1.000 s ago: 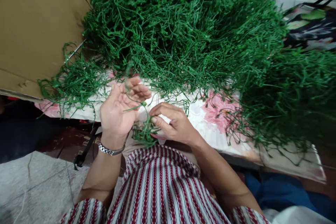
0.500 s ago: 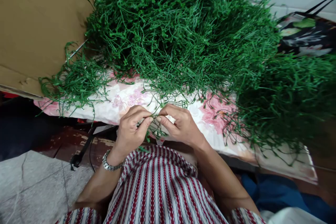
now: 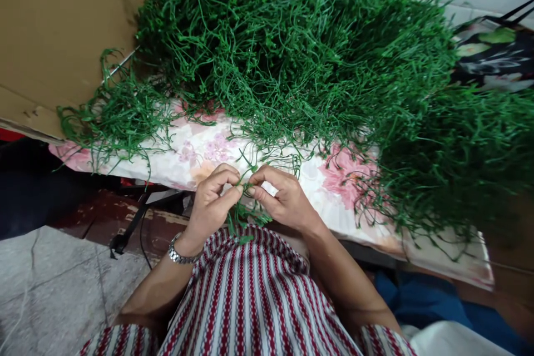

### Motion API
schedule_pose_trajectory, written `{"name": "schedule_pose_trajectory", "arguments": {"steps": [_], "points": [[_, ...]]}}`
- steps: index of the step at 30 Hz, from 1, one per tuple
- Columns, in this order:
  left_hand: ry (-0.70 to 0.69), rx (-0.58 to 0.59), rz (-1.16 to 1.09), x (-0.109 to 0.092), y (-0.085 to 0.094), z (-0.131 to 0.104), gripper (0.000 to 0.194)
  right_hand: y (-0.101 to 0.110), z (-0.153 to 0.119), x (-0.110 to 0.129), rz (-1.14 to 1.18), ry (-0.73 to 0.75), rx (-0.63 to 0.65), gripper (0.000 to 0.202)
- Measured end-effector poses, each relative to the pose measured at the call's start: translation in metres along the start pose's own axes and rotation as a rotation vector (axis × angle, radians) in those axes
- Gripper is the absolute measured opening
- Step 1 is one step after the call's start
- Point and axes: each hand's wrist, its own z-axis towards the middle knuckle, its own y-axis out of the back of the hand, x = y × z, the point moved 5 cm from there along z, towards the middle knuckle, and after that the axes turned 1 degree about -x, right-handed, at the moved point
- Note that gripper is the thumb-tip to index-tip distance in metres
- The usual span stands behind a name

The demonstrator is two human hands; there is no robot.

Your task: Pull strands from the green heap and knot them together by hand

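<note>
Between my two hands, close to my body at the table's front edge, are thin green plastic-looking stems (image 3: 246, 212) with small leafy ends. My left hand (image 3: 216, 194), with a metal watch on its wrist, pinches them between thumb and forefinger. From the other side my right hand (image 3: 280, 192) pinches the same stems, its fingertips almost touching the left ones. Some ends stick up past the fingertips and others hang down over my striped top. Just beyond my hands, a large heap of similar green stems (image 3: 292, 50) covers the back of the table.
A smaller clump of green stems (image 3: 120, 117) lies at the left beside a cardboard box (image 3: 62, 28). The table has a floral cloth (image 3: 179, 169). A dark flowered bag (image 3: 496, 53) stands at the back right. More stems (image 3: 463, 161) spread along the right.
The leafy ends of the held stems now hang out more fully below my fingers. My left hand has turned slightly; both hands stay in nearly the same place. The view has shifted a little.
</note>
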Motion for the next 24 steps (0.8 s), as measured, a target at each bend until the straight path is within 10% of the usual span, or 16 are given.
{"name": "schedule_pose_trajectory", "arguments": {"steps": [7,14,24], "points": [[0.107,0.077,0.096,0.009,-0.001,-0.006,0.010,0.001,-0.001,-0.009,0.162,-0.138,0.063,0.010],[-0.097,0.087,0.289,-0.002,-0.005,-0.006,0.009,-0.008,-0.005,-0.017,0.322,-0.288,0.056,0.019],[-0.180,0.228,0.247,-0.001,-0.005,-0.005,0.015,-0.001,-0.009,-0.005,-0.041,-0.057,0.205,0.013]]}}
